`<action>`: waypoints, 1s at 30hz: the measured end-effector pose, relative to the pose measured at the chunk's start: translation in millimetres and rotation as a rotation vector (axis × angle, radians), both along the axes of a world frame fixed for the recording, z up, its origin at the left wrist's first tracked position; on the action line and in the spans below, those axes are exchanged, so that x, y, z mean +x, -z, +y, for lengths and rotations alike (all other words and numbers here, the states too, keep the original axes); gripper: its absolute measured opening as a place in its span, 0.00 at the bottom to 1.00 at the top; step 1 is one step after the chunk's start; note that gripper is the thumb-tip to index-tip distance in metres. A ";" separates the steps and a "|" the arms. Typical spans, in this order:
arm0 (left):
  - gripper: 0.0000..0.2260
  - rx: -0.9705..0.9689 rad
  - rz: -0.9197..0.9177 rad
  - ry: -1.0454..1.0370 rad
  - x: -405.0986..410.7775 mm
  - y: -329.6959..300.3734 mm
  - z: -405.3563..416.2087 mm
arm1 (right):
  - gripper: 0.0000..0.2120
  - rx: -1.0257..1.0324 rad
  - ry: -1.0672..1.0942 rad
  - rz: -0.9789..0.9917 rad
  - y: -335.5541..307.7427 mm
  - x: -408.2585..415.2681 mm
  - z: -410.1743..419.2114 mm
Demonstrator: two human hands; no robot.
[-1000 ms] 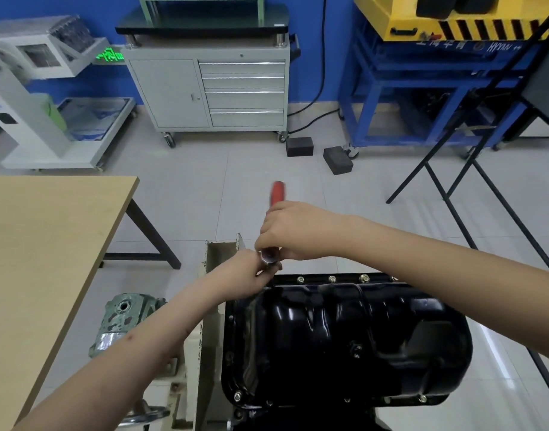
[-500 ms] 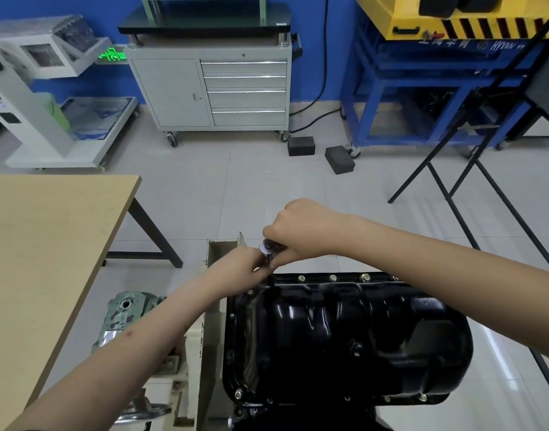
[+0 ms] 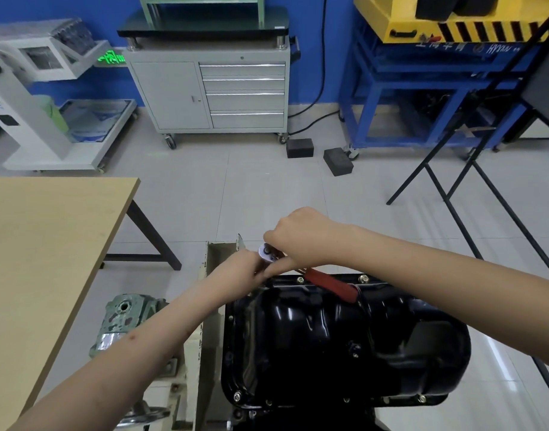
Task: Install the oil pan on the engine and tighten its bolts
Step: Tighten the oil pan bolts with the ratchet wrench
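Note:
A glossy black oil pan (image 3: pixel 344 340) sits upside-up on the engine, with bolts along its flange, such as one on the far edge (image 3: pixel 363 278). A ratchet wrench with a red handle (image 3: pixel 333 286) stands over the pan's far left corner, its silver head (image 3: pixel 266 252) facing me. My right hand (image 3: pixel 301 237) grips the wrench near the head. My left hand (image 3: pixel 245 270) holds the socket part just below the head, its fingers hidden behind the right hand.
A wooden table (image 3: pixel 43 244) stands at the left. The cream engine stand (image 3: pixel 211 306) and a green gearbox (image 3: pixel 124 318) lie left of the pan. A grey tool cabinet (image 3: pixel 211 91), a blue frame (image 3: pixel 422 98) and black stand legs (image 3: pixel 472 188) are behind.
The red handle has swung from pointing away from me, round to the right, and now lies over the pan's far edge. Both hands stayed at the far left corner.

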State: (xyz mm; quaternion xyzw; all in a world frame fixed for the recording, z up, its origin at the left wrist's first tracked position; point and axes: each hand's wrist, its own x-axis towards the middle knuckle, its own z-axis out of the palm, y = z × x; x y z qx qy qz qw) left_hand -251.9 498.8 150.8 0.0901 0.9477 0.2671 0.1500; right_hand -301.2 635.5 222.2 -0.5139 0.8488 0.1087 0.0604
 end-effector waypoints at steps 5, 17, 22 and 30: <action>0.12 0.027 -0.037 0.049 -3.5 3.1 2.3 | 0.09 0.028 -0.188 0.046 0.2 -4.2 2.6; 0.14 0.053 -0.010 0.035 -5.3 1.6 6.0 | 0.10 0.015 -0.132 0.048 1.4 -7.1 6.4; 0.12 0.060 -0.018 0.014 -5.9 2.4 3.9 | 0.15 -0.021 -0.113 0.052 2.9 -8.3 7.9; 0.14 0.079 0.006 0.015 -6.0 3.8 2.1 | 0.10 -0.050 -0.130 -0.017 2.1 -13.1 3.1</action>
